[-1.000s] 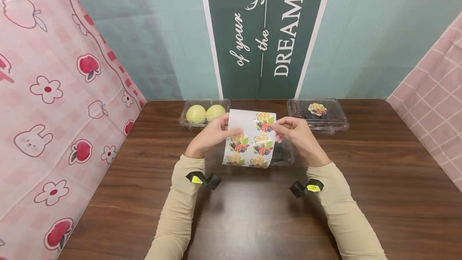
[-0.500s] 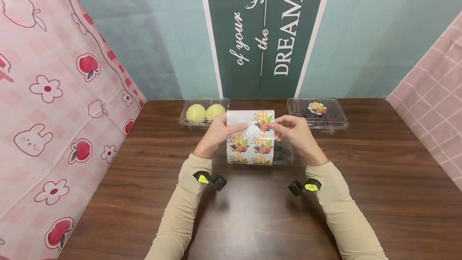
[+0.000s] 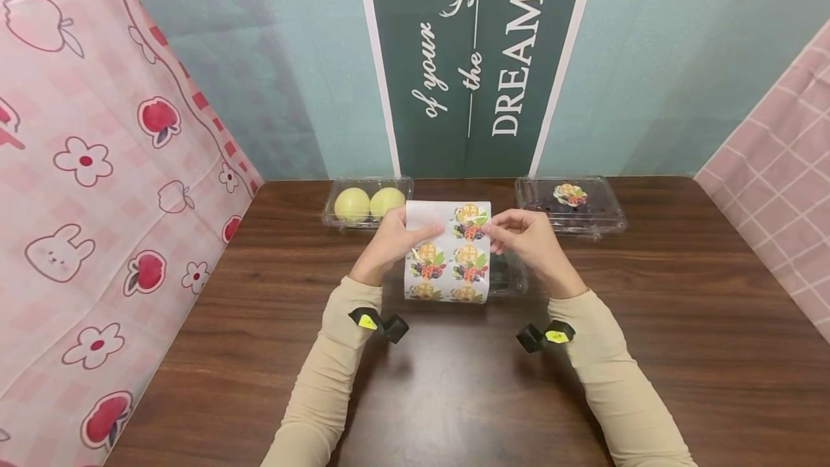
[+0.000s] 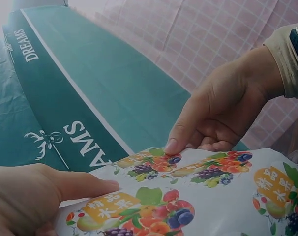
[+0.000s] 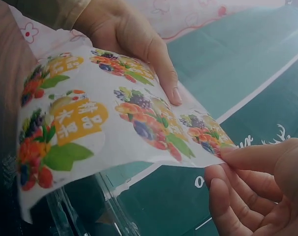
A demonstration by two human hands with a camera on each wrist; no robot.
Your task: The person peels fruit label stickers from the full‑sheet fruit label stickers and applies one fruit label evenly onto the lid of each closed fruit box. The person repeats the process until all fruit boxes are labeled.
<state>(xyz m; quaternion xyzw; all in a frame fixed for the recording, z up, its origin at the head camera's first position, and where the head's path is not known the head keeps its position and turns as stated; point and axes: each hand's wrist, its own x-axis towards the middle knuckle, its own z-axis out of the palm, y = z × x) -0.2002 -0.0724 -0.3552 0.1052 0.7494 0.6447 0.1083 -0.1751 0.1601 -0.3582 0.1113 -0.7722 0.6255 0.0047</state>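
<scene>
A white sheet of fruit stickers point(image 3: 447, 272) is held up above the table, its lower part bending away. My left hand point(image 3: 389, 240) grips its left edge, the thumb lying on a bare white patch at the upper left. At the upper right edge, my right hand point(image 3: 528, 236) pinches the sheet at the corner sticker point(image 3: 470, 222). The right wrist view shows the right thumb and forefinger point(image 5: 242, 157) meeting at that sticker's edge; whether it has lifted cannot be told. Behind the sheet, a clear plastic box point(image 3: 512, 272) is partly hidden.
Two yellow-green round fruits sit in a clear box point(image 3: 367, 204) at the back left. At the back right stands a closed clear box point(image 3: 599, 207) of dark fruit with a fruit sticker point(image 3: 570, 195) on its lid. Curtains hang around the brown wooden table point(image 3: 681, 323).
My left thumb has slid right across the white patch, and the tilted sheet has straightened and shifted slightly left. The right hand keeps its pinch at the upper right edge.
</scene>
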